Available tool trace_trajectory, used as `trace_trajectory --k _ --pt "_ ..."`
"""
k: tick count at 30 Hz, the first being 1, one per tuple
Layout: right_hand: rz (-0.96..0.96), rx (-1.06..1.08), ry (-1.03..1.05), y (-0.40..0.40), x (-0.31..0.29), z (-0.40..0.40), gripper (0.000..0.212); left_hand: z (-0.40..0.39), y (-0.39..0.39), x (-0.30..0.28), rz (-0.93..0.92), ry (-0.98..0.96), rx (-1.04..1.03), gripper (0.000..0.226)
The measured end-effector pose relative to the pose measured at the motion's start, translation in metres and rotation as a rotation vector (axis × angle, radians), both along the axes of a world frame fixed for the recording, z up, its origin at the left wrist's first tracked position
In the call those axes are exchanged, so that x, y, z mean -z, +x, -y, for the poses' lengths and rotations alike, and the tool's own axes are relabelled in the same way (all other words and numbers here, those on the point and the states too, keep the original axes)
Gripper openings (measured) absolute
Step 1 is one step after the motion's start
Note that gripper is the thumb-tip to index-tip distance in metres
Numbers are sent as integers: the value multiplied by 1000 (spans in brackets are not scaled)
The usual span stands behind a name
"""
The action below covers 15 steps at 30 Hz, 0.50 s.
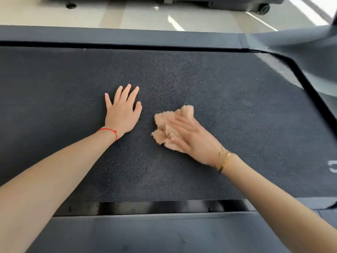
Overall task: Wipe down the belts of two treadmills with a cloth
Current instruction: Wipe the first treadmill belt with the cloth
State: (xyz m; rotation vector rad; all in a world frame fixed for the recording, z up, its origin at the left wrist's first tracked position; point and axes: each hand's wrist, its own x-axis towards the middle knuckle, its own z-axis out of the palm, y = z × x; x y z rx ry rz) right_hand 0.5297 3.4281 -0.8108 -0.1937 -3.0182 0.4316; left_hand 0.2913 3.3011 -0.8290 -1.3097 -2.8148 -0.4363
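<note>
Two hands are working on the belt (pixel 182 79) right now, and only one of them is carrying the cloth (pixel 171 123). The right hand (pixel 191 137) is the working grip: its fingers are lying fairly straight and spread, pressing the bunched peach cloth flat against the dark textured surface. It is blurring slightly, so I am reading this as mid-stroke. Whether any finger is curling into the fabric I cannot tell.

The cloth is sitting directly under that grip and spilling out beyond the fingertips, toward the far side rail (pixel 127 36). The left hand (pixel 122 111) is resting open and flat on the belt just beside the cloth, on its left, apart from it and holding nothing. It seems to be bracing the body.

Here is the relation that matters. The belt's long axis is running left to right across the view, and the person is reaching across it from the near side rail (pixel 145 232). Off to the right of the grip, unwiped-looking belt is stretching toward the curved motor hood (pixel 319 57); to the left, the bracing hand is standing in the lane. So I am judging that the easy stroke is heading right or away from the body, with the right hand plainly the nearer one for it.

A second treadmill (pixel 237 3) is showing past the floor, well beyond the grip.
</note>
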Motion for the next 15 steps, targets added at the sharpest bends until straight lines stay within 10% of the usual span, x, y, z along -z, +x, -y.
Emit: trace_trajectory --k 15 --pt "-33 -198 -88 51 -6 79 51 -1 -1 1 -8 -12 4 55"
